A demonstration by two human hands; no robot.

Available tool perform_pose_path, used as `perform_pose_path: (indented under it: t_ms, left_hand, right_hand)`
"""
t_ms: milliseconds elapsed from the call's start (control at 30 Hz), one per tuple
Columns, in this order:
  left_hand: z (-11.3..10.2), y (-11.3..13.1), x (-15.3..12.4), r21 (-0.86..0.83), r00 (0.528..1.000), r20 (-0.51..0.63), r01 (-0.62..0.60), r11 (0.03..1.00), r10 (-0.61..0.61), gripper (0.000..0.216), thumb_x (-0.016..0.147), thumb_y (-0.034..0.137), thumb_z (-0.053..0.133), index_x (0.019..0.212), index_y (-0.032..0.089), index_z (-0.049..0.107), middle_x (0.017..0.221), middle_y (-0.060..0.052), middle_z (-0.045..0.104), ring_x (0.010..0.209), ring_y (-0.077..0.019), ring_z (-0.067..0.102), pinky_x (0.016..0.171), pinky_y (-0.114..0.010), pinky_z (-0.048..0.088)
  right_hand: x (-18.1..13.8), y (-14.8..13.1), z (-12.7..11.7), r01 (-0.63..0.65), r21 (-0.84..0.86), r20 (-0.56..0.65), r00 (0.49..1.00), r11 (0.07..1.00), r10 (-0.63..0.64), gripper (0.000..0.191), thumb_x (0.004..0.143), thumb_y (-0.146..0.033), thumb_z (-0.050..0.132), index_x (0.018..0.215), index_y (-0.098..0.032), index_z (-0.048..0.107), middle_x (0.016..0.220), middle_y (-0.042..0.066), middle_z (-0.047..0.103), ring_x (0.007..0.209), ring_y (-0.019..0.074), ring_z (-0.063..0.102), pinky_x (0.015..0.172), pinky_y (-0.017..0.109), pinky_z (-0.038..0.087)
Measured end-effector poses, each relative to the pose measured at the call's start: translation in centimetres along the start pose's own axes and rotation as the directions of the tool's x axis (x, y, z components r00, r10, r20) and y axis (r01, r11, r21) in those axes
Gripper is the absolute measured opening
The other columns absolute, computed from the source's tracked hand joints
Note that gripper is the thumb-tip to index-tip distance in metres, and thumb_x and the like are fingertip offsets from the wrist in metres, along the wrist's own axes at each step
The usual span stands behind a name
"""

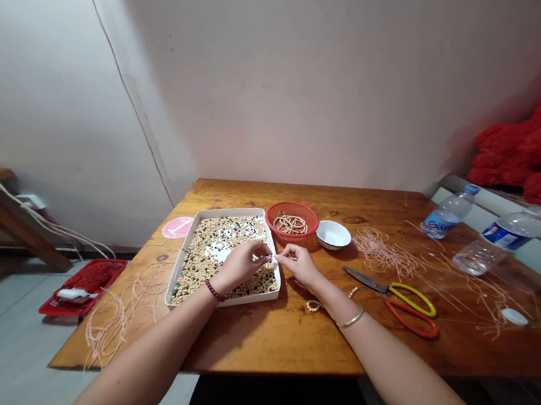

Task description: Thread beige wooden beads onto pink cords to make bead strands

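Observation:
Over the right rim of a white tray (232,213) full of small beads (206,241), my two hands meet fingertip to fingertip. My left hand (246,264) is closed in a pinch; what its fingers hold is too small to name. Pinched too, my right hand (299,266) seems to hold the end of a string of pale beads (313,306), partly hidden beneath my right forearm. Most beads in the tray are cream, mixed with black and a few green ones. The white tray floor shows through in the middle.
Behind my hands stand a red basket (316,220) with beaded strings and a white bowl (334,235). To the right lie scissors (388,289), pink cords (385,251) and two plastic bottles (449,211). More cord (110,327) lies left, beside a pink round tag (177,227).

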State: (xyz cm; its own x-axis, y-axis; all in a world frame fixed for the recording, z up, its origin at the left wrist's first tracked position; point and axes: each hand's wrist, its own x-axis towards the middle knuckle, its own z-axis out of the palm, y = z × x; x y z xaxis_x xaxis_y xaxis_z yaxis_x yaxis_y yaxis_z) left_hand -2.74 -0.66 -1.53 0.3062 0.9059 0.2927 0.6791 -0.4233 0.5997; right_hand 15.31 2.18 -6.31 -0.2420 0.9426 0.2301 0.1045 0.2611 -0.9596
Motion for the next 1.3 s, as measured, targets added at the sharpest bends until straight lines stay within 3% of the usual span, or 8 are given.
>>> perform_pose_path:
  t_ms: [200, 500, 1300]
  left_hand:
    - [0.16, -0.20, -0.08, 0.020, 0.998, 0.039, -0.040, 0.999, 0.039, 0.013, 0.082, 0.024, 0.057, 0.087, 0.019, 0.067, 0.082, -0.003, 0.069, 0.075, -0.0155, 0.061, 0.069, -0.025, 0.045]
    - [0.07, 0.03, -0.15, -0.020, 0.998, 0.047, -0.036, 0.999, 0.037, 0.016, 0.083, 0.022, 0.053, 0.092, 0.019, 0.066, 0.088, -0.004, 0.070, 0.080, -0.0169, 0.062, 0.071, -0.026, 0.045]
    - [0.18, 0.25, 0.04, 0.016, 0.995, 0.087, -0.040, 0.999, 0.039, 0.020, 0.084, 0.024, 0.054, 0.097, 0.020, 0.068, 0.091, -0.005, 0.071, 0.081, -0.0179, 0.064, 0.072, -0.026, 0.047]
  right_hand:
    - [-0.20, -0.10, 0.32, 0.002, -0.043, 0.030, 1.000, 0.999, 0.000, 0.025, 0.071, -0.037, 0.065, 0.063, -0.017, 0.051, 0.064, 0.001, 0.059, 0.060, 0.0128, 0.051, 0.061, 0.024, 0.038]
    - [-0.46, -0.68, 0.03, 0.053, -0.197, -0.035, 0.998, 0.979, -0.061, 0.022, 0.072, -0.035, 0.063, 0.062, -0.018, 0.053, 0.059, -0.001, 0.056, 0.054, 0.0110, 0.045, 0.055, 0.023, 0.035]
    - [-0.69, -0.70, 0.07, 0.063, -0.219, -0.020, 0.997, 0.974, -0.069, 0.018, 0.072, -0.032, 0.061, 0.064, -0.018, 0.054, 0.060, -0.001, 0.057, 0.055, 0.0114, 0.046, 0.053, 0.022, 0.033]
